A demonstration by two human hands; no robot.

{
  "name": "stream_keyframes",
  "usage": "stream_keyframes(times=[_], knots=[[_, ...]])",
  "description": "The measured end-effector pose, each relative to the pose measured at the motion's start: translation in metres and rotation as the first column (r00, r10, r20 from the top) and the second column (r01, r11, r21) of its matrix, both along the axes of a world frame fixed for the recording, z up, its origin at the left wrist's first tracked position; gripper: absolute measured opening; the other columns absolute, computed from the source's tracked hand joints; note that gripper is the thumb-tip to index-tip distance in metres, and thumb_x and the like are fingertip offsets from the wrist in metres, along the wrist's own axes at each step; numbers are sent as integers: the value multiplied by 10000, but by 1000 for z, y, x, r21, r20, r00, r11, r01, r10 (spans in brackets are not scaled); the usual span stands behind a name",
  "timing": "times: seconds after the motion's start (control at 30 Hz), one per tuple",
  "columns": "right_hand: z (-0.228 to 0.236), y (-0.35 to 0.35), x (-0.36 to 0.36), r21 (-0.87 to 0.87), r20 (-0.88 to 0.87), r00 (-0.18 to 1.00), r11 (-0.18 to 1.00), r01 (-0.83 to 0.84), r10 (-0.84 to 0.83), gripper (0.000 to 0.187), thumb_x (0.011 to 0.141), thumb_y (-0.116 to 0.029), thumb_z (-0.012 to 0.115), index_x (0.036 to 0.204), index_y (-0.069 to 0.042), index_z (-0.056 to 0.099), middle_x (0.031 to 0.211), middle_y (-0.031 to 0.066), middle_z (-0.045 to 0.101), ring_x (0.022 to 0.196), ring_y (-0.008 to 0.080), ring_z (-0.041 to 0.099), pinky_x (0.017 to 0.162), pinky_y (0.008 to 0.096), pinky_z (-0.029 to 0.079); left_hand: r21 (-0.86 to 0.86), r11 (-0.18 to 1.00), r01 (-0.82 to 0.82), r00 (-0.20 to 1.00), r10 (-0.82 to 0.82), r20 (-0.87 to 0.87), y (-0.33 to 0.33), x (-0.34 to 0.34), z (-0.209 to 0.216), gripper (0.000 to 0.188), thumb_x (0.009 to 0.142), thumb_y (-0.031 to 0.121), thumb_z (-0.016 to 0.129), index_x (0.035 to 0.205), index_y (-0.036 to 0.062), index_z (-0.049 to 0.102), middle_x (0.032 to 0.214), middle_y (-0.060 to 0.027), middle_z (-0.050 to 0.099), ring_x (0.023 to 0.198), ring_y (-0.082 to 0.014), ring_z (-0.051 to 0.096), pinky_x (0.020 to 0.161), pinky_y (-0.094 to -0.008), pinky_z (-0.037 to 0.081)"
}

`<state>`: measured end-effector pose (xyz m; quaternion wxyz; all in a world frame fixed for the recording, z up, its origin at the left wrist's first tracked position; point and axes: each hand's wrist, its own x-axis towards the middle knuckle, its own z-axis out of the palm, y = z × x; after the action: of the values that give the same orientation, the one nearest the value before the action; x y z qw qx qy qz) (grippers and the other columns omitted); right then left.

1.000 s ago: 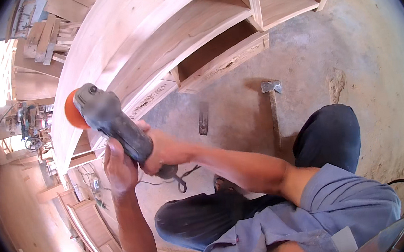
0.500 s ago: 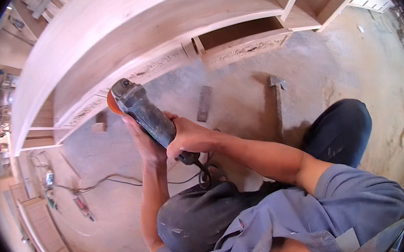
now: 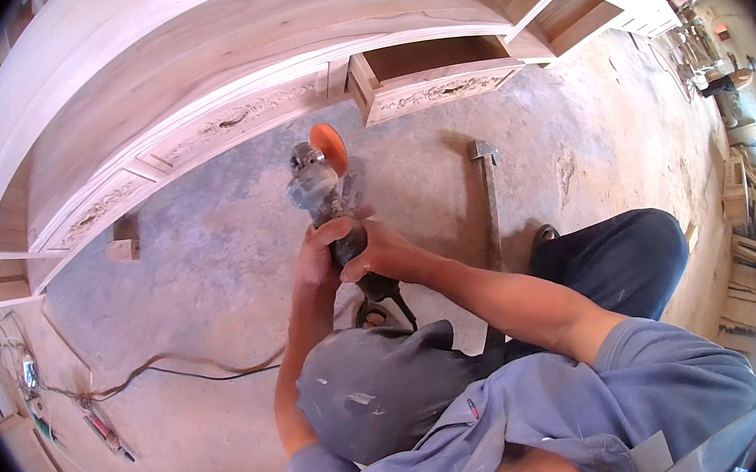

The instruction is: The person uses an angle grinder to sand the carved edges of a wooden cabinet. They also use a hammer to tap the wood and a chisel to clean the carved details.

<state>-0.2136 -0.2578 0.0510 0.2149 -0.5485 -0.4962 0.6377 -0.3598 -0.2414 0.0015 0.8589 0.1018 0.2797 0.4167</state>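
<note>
Since the earlier frame, the angle grinder (image 3: 326,201) has swung rightward and turned, its orange disc (image 3: 330,151) near the open drawer (image 3: 444,90) but apparently clear of it, thus not abrading. Left hand (image 3: 315,259) and right hand (image 3: 386,253) wrap closed around its body.

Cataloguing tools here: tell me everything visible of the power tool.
The power tool has a dark, scuffed body, greyish metal-looking head and orange disc. The left hand and right hand grip it above the floor, its head pointing forward and slightly left. A dark cord leaves its near end. Whether it runs is unclear.
</note>
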Motion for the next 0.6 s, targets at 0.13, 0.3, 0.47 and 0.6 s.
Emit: stream_keyframes(times=[0.13, 0.3, 0.47, 0.6], knots=[[-50, 3, 17, 64, 158, 979, 991, 120, -129, 585, 560, -201, 816, 1087, -15, 642, 1004, 158, 693, 935, 283, 681, 809, 376, 533, -68, 996, 64, 964, -79, -256, 24, 25, -2, 314, 815, 121, 712, 1050, -84, 677, 952, -124, 696, 803, -208, 675, 712, -346, 544], [-37, 18, 14, -33, 192, 972, 989, 143, -134, 502, 581, -190, 801, 1022, -5, 648, 900, 136, 703, 870, 252, 690, 762, 369, 539, -46, 989, 140, 833, -142, -534, 51, 31, -6, 261, 785, 129, 754, 917, -88, 691, 858, -120, 688, 713, -214, 662, 633, -353, 524], [-35, 19, 10, 40, 352, 908, 973, 227, -226, 400, 596, -160, 821, 931, -3, 669, 872, 100, 704, 832, 193, 680, 740, 344, 532, -80, 993, 90, 854, -118, -507, 57, 47, -27, 234, 761, 117, 778, 867, -72, 691, 844, -121, 687, 688, -216, 657, 618, -358, 520], [-39, 20, 11, 36, 390, 889, 969, 244, -238, 443, 582, -170, 837, 947, 9, 662, 882, 113, 706, 825, 215, 690, 744, 360, 539, -72, 991, 109, 839, -131, -528, 59, 50, -25, 131, 775, 81, 761, 840, -23, 716, 819, -58, 684, 694, -150, 639, 636, -315, 513]])
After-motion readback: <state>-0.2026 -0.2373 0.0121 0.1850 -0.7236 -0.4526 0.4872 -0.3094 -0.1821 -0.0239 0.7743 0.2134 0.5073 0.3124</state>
